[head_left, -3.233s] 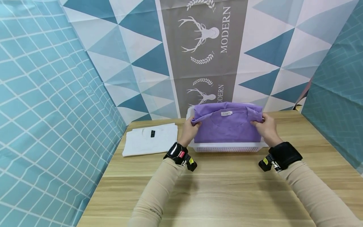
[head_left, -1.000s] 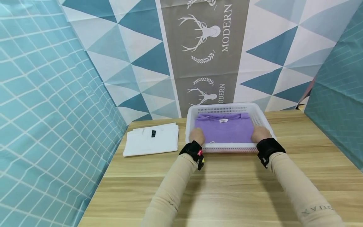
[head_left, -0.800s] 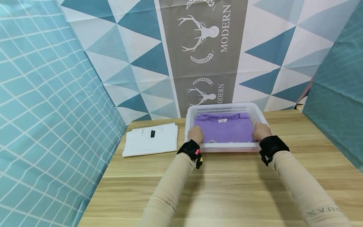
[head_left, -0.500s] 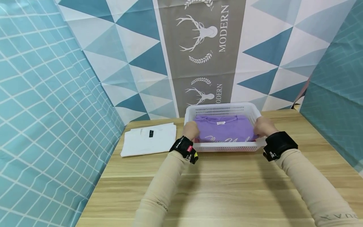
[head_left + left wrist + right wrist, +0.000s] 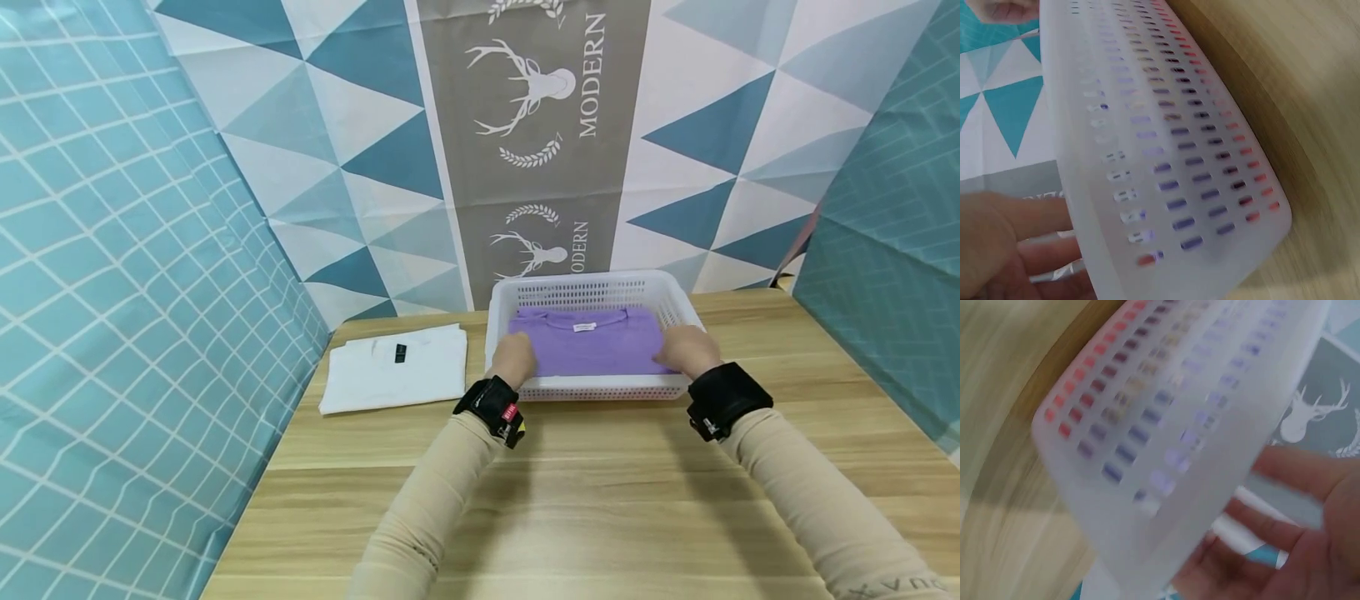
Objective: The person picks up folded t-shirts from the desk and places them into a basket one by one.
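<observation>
A folded purple shirt lies flat in a white perforated basket at the back of the wooden table. My left hand rests on the shirt's near left corner and my right hand on its near right corner. In the left wrist view the fingers of the left hand reach straight past the basket wall. The right wrist view shows the right hand with fingers extended behind the basket wall. Purple and red show through the wall's holes.
A folded white shirt with a small black label lies on the table left of the basket. Patterned blue and white cloth screens stand close on the left, back and right. Bare table stretches between the basket and me.
The purple shirt was lowered from above the basket into it. Half a second ago its near edge was lifted, showing white print; now it lies flat under both hands.
</observation>
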A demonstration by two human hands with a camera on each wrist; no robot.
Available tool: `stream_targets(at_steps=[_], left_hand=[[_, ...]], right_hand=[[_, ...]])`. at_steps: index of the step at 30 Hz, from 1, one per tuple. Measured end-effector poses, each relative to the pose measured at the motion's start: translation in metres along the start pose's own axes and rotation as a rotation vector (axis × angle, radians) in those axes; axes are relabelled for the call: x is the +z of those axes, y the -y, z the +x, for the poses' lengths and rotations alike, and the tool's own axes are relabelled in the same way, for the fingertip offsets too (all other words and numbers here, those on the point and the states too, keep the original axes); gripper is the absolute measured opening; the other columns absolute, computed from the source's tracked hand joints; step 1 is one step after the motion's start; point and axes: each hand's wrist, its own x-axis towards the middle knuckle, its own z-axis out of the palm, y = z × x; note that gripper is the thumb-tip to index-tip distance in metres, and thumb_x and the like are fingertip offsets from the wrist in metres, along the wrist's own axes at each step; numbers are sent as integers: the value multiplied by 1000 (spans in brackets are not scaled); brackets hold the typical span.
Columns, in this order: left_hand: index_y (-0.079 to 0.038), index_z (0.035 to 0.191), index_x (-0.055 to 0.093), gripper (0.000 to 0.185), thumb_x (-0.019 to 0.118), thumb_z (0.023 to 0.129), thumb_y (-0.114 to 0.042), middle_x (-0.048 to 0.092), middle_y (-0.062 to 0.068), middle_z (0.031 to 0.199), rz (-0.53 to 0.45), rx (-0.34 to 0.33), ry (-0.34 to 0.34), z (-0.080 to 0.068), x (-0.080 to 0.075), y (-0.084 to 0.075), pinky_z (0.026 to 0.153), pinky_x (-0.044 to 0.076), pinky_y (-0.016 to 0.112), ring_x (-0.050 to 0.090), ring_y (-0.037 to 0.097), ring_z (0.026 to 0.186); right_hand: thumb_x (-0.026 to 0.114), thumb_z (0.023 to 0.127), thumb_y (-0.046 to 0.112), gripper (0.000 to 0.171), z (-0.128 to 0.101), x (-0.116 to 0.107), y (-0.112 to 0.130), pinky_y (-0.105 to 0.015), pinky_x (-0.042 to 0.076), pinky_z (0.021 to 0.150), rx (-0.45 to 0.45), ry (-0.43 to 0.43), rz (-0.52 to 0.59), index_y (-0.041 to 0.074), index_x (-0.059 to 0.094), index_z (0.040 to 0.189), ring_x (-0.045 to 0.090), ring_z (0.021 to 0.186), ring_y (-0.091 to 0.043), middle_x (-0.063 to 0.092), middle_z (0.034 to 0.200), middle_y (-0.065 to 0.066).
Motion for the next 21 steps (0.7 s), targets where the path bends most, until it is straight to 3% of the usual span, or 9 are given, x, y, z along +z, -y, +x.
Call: stream_targets(at_steps=[3, 6, 8, 12, 16, 21], left_hand=[[2, 98, 67, 19, 57, 94, -13, 71, 16, 103, -54, 23, 116, 0, 2, -2, 63, 51, 29, 64, 22, 80], [1, 108, 67, 32, 50, 99, -25, 69, 16, 113, -58, 41, 226, 1, 5, -3, 77, 53, 32, 65, 23, 91], [1, 118, 64, 40, 44, 102, -30, 66, 17, 124, -43, 58, 272, 2, 7, -2, 92, 52, 36, 64, 27, 108], [-3, 138, 49, 50, 33, 104, -35, 49, 15, 147, -14, 88, 370, 6, 11, 1, 115, 37, 41, 46, 30, 137], [-6, 145, 40, 53, 26, 105, -37, 36, 12, 156, -22, 81, 445, 10, 13, 3, 120, 28, 41, 34, 29, 145], [-7, 147, 39, 54, 24, 105, -38, 34, 11, 157, -30, 63, 458, 12, 14, 4, 120, 27, 40, 31, 28, 147]], right_hand=[[55, 93, 25, 37, 5, 8, 8, -42, 51, 76, -140, 83, 20, -11, 66, 98, 63, 87, -36, 68, 102, -28], [44, 100, 26, 43, 8, 15, 12, -49, 49, 90, -211, 196, 96, -10, 66, 107, 61, 105, -44, 65, 115, -32], [38, 103, 27, 47, 9, 18, 12, -53, 46, 96, -211, 252, 121, -10, 65, 111, 57, 113, -47, 63, 119, -32], [29, 105, 26, 52, 12, 21, 10, -60, 35, 108, -193, 318, 100, -15, 57, 121, 42, 128, -54, 54, 129, -36], [25, 105, 30, 57, 16, 23, 9, -60, 30, 112, -144, 374, 81, -16, 52, 127, 33, 133, -56, 43, 138, -39], [23, 105, 33, 61, 21, 25, 9, -61, 26, 114, -113, 404, 58, -18, 45, 132, 27, 136, -58, 33, 142, -42]])
